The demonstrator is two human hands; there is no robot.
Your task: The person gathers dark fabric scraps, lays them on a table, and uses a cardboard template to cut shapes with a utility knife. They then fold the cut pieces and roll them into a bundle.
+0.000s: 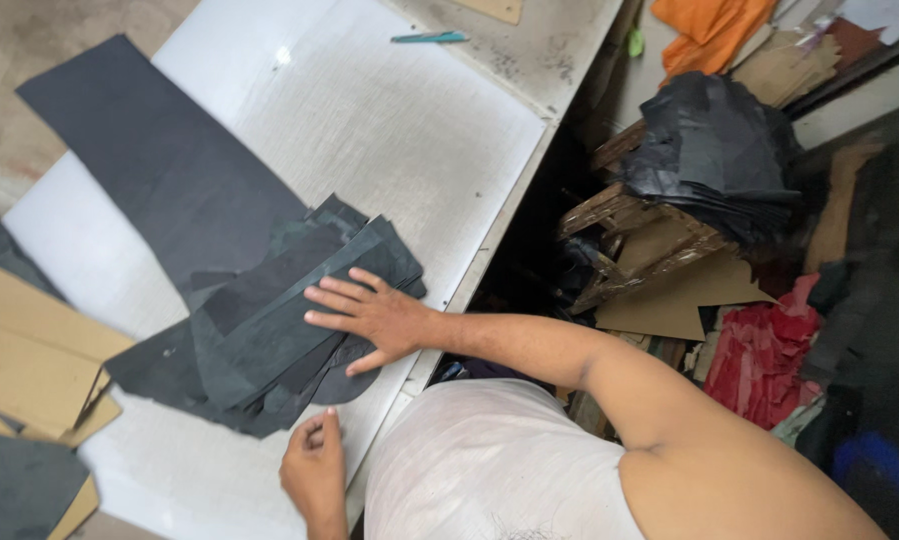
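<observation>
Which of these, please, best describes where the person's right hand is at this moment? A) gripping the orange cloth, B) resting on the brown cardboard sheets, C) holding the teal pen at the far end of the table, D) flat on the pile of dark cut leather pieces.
D: the right hand lies open, fingers spread, flat on the pile of dark cut leather pieces on the white table.

Dark leather pieces [269,320], flat, overlapping in a loose pile on the white table [389,120]
</observation>
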